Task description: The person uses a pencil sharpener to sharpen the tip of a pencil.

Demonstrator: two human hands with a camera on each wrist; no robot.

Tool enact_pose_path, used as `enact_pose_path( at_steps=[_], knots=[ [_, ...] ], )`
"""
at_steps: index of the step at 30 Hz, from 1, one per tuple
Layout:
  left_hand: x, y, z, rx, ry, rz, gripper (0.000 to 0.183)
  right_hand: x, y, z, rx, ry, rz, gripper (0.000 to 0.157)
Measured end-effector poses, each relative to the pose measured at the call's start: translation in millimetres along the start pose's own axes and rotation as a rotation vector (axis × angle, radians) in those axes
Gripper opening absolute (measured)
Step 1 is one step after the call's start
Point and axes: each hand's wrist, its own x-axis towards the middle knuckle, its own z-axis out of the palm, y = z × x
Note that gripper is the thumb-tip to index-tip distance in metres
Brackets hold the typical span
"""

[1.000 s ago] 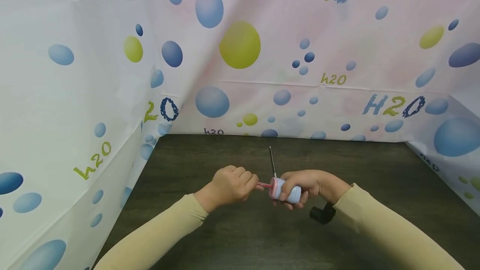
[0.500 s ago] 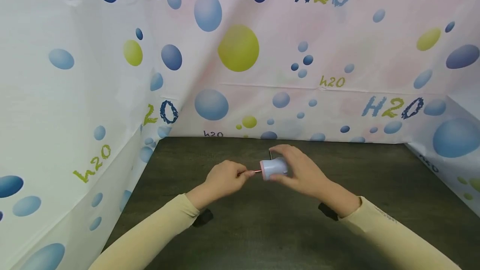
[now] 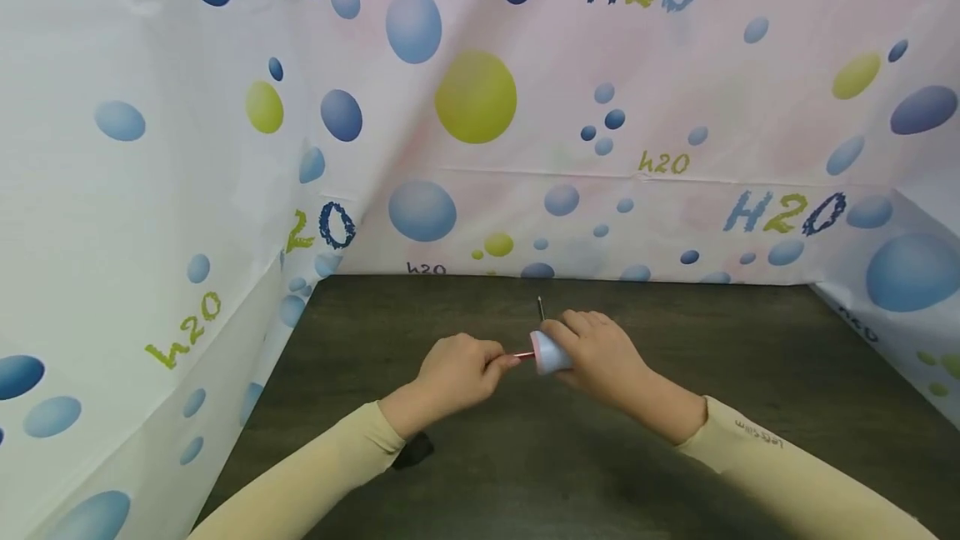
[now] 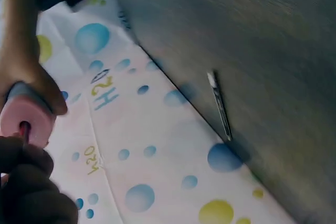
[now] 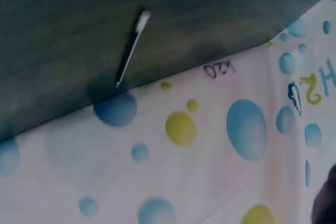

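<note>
My left hand (image 3: 457,369) pinches a thin red pencil (image 3: 523,355) between thumb and fingers. The pencil's far end goes into the hole in the pink face of a light blue pencil sharpener (image 3: 551,354). From above, my right hand (image 3: 603,361) grips the sharpener's body, covering most of its right side. In the left wrist view, the round pink face (image 4: 39,116) and the pencil entering it show at the left edge. Behind the hands, a slim dark stick with a pale end, pen-like (image 4: 219,103), lies on the table; the right wrist view shows this pen-like stick (image 5: 131,51) too.
The dark wooden table (image 3: 480,473) ends at a white sheet (image 3: 337,40) printed with bubbles and "H2O", which stands behind it and along both sides. A black wrist camera (image 3: 415,450) sits under the left wrist.
My right hand has loosened from around the sharpener, spread its fingers, and closed again over its top. The sharpener rose, then came down slightly. The left hand keeps hold of the pencil.
</note>
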Motion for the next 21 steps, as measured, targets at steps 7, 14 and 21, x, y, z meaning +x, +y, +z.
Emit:
enact_pose_path(
  at_steps=[7,14,21],
  knots=[
    [-3.0,-12.4,12.7,0.536,0.378,0.355,0.036,8,-6,-10.5,0.421,-0.468,0.394,0.048],
    [-0.5,-24.6,16.9,0.664,0.63,0.729,0.044,4,14,-5.3,1.478,-1.091,0.724,0.023],
    [-3.2,-27.8,8.7,0.597,0.511,0.64,0.035,8,19,-5.6,1.6,-1.082,0.782,0.073]
  ],
)
